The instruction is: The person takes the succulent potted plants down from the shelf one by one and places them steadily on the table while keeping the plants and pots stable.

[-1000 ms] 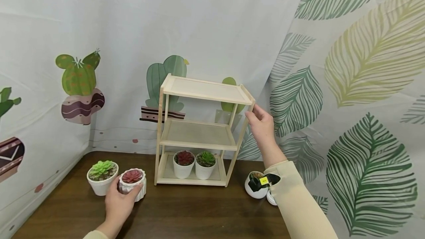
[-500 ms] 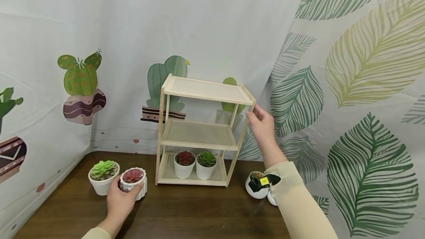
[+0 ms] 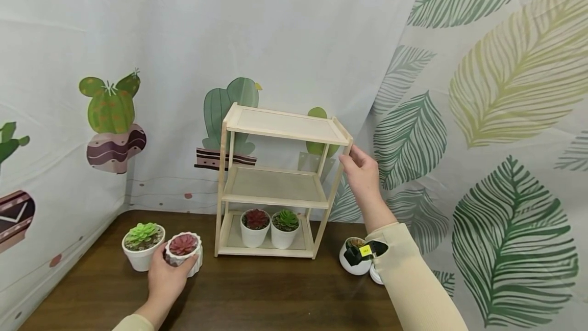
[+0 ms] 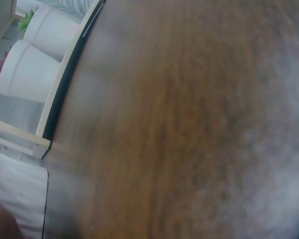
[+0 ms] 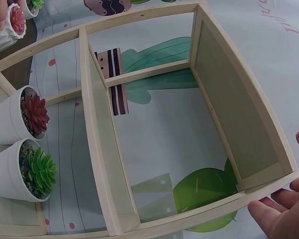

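My left hand grips a ribbed white pot with a pinkish-red succulent, thumb and fingers on opposite sides of it, at the left of the table. In the left wrist view only that pot's white side shows, at the lower left corner. A three-tier pale wooden shelf stands mid-table. High on its right front post, my right hand holds the wood between thumb and fingers. On the bottom tier sit two white pots, one with a dark red succulent, the other with a green succulent.
Left of my left hand stands a white pot with a light green succulent. A round white pot and another white item sit under my right forearm, partly hidden by the wrist camera. A printed cloth hangs behind the table.
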Tool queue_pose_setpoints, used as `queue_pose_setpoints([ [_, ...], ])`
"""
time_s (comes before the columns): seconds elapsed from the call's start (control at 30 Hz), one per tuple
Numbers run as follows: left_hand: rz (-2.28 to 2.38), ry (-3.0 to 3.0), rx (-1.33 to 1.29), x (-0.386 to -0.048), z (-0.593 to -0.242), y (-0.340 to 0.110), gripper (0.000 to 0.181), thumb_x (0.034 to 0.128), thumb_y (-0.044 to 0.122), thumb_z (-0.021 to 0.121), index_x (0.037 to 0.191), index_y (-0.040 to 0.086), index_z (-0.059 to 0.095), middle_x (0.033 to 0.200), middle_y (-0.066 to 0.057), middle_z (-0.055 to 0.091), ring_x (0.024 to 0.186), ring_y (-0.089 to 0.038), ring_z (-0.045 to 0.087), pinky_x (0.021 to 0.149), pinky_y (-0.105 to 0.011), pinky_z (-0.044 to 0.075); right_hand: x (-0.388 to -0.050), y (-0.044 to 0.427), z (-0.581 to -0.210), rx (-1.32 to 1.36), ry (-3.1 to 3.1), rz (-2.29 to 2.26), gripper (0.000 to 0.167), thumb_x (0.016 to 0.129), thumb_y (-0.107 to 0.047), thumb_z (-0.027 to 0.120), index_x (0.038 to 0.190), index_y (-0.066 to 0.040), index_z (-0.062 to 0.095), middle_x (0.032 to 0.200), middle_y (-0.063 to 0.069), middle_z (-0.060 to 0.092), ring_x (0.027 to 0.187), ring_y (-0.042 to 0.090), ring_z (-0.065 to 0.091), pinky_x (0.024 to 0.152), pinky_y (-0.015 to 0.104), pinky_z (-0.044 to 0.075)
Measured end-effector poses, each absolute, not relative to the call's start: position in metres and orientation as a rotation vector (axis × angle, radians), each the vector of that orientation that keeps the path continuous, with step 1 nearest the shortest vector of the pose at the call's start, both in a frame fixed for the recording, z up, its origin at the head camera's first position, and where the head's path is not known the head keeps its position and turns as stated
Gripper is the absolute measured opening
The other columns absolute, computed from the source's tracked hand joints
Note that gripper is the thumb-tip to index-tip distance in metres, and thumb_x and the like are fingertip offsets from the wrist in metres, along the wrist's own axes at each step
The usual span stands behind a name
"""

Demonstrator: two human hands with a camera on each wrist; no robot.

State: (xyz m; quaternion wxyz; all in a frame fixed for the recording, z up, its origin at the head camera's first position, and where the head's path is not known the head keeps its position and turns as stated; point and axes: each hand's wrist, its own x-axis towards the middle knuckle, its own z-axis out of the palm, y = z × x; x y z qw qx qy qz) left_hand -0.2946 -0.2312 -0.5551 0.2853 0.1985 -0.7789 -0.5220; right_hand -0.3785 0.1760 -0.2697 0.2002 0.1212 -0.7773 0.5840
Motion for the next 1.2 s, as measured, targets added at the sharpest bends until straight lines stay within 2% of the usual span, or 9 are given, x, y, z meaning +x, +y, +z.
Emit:
queue_pose_setpoints([
  [0.43, -1.485, -2.127, 0.510, -0.288, -0.550, -0.236, 0.096, 0.0831, 0.015, 0.082, 0.158, -0.006, 0.026, 0.156, -0.036, 0.037, 0.145, -0.050, 0.036, 0.119, -0.062, 0.031, -0.379, 0.177, -0.271, 0.335, -2.178, 1.719, 0.055, 0.102, -0.027, 0.061, 0.155, -0.019, 0.047, 0.155, 0.011, 0.053, 0.141, 0.029, 0.052, 0.114, 0.048, 0.047],
  [0.6, -1.537, -2.094, 0.471, -0.280, -0.537, -0.234, 0.084, 0.0918, 0.017, 0.073, 0.158, -0.005, 0.027, 0.159, -0.034, 0.035, 0.148, -0.048, 0.034, 0.121, -0.060, 0.029, -0.379, 0.180, -0.274, 0.344, -2.204, 1.723, 0.058, 0.103, -0.029, 0.060, 0.158, -0.021, 0.043, 0.156, 0.011, 0.052, 0.142, 0.029, 0.051, 0.115, 0.048, 0.046],
  [0.73, -1.535, -2.032, 0.414, -0.274, -0.524, -0.229, 0.066, 0.0961, 0.017, 0.068, 0.154, 0.000, 0.040, 0.158, -0.029, 0.040, 0.148, -0.042, 0.037, 0.123, -0.053, 0.029, -0.378, 0.183, -0.279, 0.350, -2.212, 1.729, 0.059, 0.104, -0.027, 0.059, 0.159, -0.021, 0.039, 0.157, 0.011, 0.051, 0.142, 0.030, 0.052, 0.115, 0.047, 0.046],
  [0.8, -1.505, -2.012, 0.380, -0.272, -0.518, -0.224, 0.057, 0.0965, 0.015, 0.068, 0.149, 0.003, 0.049, 0.150, -0.025, 0.050, 0.142, -0.034, 0.045, 0.120, -0.039, 0.033, -0.377, 0.184, -0.283, 0.346, -2.219, 1.732, 0.060, 0.104, -0.026, 0.059, 0.160, -0.020, 0.038, 0.157, 0.012, 0.051, 0.142, 0.030, 0.052, 0.114, 0.047, 0.047],
  [0.9, -1.485, -1.975, 0.307, -0.271, -0.511, -0.219, 0.042, 0.0971, 0.009, 0.067, 0.138, 0.004, 0.059, 0.130, -0.014, 0.066, 0.120, -0.016, 0.060, 0.103, -0.016, 0.041, -0.374, 0.185, -0.289, 0.326, -2.220, 1.752, 0.060, 0.103, -0.027, 0.059, 0.160, -0.020, 0.039, 0.156, 0.012, 0.052, 0.141, 0.030, 0.053, 0.113, 0.047, 0.047],
  [0.97, -1.506, -1.942, 0.234, -0.272, -0.505, -0.216, 0.033, 0.0975, 0.005, 0.065, 0.130, 0.003, 0.064, 0.113, -0.004, 0.073, 0.103, -0.006, 0.065, 0.090, -0.006, 0.044, -0.372, 0.185, -0.293, 0.312, -2.216, 1.772, 0.061, 0.103, -0.027, 0.059, 0.160, -0.019, 0.039, 0.157, 0.012, 0.051, 0.141, 0.030, 0.052, 0.113, 0.047, 0.048],
  [1.07, -1.519, -1.925, 0.142, -0.274, -0.493, -0.212, 0.027, 0.0983, 0.004, 0.064, 0.125, 0.004, 0.067, 0.103, 0.007, 0.073, 0.094, 0.002, 0.066, 0.083, -0.005, 0.048, -0.370, 0.184, -0.300, 0.295, -2.198, 1.797, 0.060, 0.103, -0.028, 0.060, 0.159, -0.018, 0.040, 0.157, 0.012, 0.050, 0.142, 0.030, 0.052, 0.113, 0.046, 0.048],
  [1.13, -1.514, -1.923, 0.098, -0.277, -0.482, -0.209, 0.026, 0.0987, 0.004, 0.064, 0.124, 0.007, 0.068, 0.103, 0.007, 0.074, 0.095, 0.002, 0.066, 0.082, -0.005, 0.049, -0.370, 0.184, -0.305, 0.294, -2.185, 1.809, 0.060, 0.103, -0.028, 0.060, 0.159, -0.017, 0.041, 0.157, 0.013, 0.049, 0.142, 0.031, 0.051, 0.113, 0.047, 0.048],
  [1.2, -1.500, -1.929, 0.059, -0.280, -0.469, -0.206, 0.025, 0.0997, 0.006, 0.064, 0.125, 0.008, 0.068, 0.107, 0.001, 0.075, 0.095, 0.004, 0.065, 0.082, -0.006, 0.049, -0.369, 0.183, -0.312, 0.291, -2.172, 1.814, 0.059, 0.103, -0.027, 0.061, 0.158, -0.016, 0.042, 0.157, 0.014, 0.050, 0.142, 0.031, 0.051, 0.113, 0.048, 0.048],
])
